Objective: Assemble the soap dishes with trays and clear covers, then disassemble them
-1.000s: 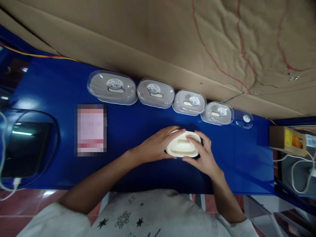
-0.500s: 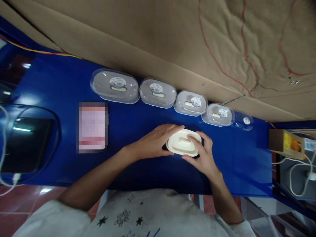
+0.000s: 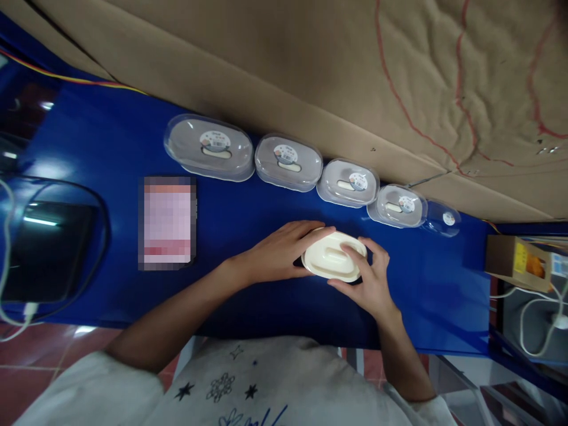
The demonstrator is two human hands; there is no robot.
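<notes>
Head view: what are the hands holding?

It's a cream oval box [image 3: 331,256] with a raised bar on top. It's near the shirt [image 3: 270,378], over the blue table [image 3: 248,204]. I can't tell if its bottom touches down.

How does each hand hold it?

The left hand [image 3: 288,251] curls around one end. The right hand [image 3: 370,278] pinches the other end, with one finger on top, close to the bar.

How would you hold it well?

I'd use the same soft squeeze on both ends and keep the top flat. If one hand squeezes harder, I think the box could tip or slip.

What's past it?

A row of four oval boxes with clear covers [image 3: 288,174], then one clear plastic piece [image 3: 439,220], all by the brown paper [image 3: 284,83].
</notes>
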